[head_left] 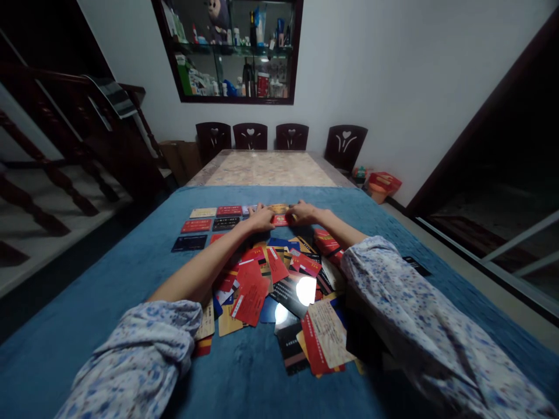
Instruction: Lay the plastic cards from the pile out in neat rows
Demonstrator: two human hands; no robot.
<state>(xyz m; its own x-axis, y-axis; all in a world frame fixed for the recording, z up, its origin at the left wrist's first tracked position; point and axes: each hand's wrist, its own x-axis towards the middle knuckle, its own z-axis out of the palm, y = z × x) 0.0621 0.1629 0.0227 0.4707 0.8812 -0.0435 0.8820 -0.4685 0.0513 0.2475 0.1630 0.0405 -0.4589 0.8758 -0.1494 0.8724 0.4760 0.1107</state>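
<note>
Surroundings: blue cloth (pixel 87 302) over the near tabletop; bare marble tabletop (pixel 268 169) beyond it; four dark chairs (pixel 251 144) along the white wall. Above them is a glass-fronted wall cabinet (pixel 299 52) of bottles. Wooden staircase (pixel 56 145) at left; red bag (pixel 383 183) on the floor at right.

The long surface (pixel 271 169) shows bare, pale marbled stone at its far end, while a blue cloth (pixel 109 279) covers the rest up to the near edge. On the cloth lies a loose heap (pixel 262 279) of overlapping cards, mostly red with some black, blue and tan, and beyond it to the left lie neat rows (pixel 196 226) of single cards set just beside one another. One black card (pixel 416 266) lies alone near the cloth's right edge, well apart from the heap.
</note>
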